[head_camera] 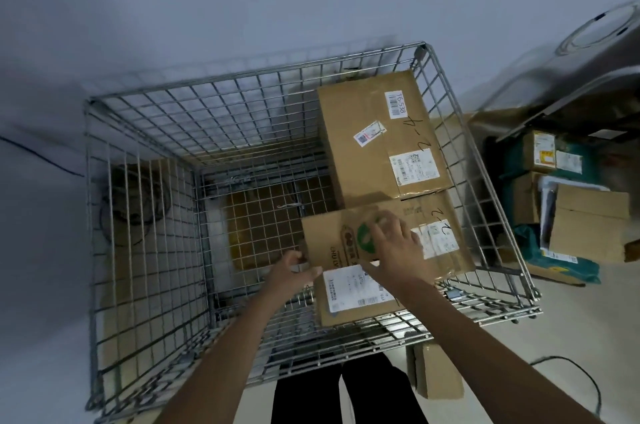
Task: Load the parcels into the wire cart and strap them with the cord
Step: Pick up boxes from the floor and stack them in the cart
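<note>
Inside the grey wire cart (pixel 149 160), right hand (pixel 393 243) lies flat, fingers spread, on brown cardboard parcel with green logo (pixel 349 240); left hand (pixel 289 266) grips its near-left corner. Larger labelled cardboard parcel (pixel 377 136) touches it behind

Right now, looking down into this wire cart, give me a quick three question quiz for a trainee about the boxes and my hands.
1. True or false: the wire cart is fully packed.
2. Which hand lies flat on top of the green-logo box? A) left B) right C) neither
3. Fill in: the large box with the barcode label stands in the cart's far ____ corner.

Key
1. False; the mesh floor on the left side is bare.
2. B; the right hand presses on top, while the left hand grips the box's near left corner.
3. Right.
</note>
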`<state>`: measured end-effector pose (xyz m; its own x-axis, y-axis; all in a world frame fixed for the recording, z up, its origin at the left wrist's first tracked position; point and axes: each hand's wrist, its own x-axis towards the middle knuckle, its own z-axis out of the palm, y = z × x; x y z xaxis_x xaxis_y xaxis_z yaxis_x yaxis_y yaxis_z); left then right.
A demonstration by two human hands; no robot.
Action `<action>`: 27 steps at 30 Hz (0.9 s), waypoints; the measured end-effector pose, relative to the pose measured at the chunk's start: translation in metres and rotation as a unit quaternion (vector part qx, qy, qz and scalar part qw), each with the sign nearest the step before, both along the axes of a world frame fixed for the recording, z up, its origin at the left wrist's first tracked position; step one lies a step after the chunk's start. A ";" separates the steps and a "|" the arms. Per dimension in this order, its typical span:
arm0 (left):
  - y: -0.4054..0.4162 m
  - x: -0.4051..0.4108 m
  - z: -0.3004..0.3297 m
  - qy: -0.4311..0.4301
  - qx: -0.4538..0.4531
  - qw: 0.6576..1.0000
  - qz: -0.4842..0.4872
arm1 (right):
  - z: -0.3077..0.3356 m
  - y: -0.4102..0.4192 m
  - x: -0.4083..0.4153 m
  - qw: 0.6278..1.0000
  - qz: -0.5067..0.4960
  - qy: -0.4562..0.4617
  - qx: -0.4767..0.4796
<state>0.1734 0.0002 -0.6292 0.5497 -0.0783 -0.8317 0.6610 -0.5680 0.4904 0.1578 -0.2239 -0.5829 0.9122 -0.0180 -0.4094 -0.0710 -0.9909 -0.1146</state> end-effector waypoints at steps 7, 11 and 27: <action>0.077 -0.015 -0.008 -0.029 0.073 0.995 0.055 | -0.007 0.129 0.021 0.987 0.128 -0.024 0.089; 0.134 -0.027 -0.013 -0.025 0.145 0.988 0.046 | -0.033 0.189 0.008 0.981 0.107 0.096 0.132; 0.140 -0.012 -0.220 0.025 0.128 0.975 -0.179 | -0.304 0.211 -0.008 0.954 -0.199 0.219 0.054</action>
<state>0.1617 0.1404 -0.8488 0.4828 -0.0437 -0.8746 0.4176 -0.8664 0.2738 0.1502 -0.0133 -0.8873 0.5824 -0.2627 -0.7693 -0.5034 -0.8596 -0.0876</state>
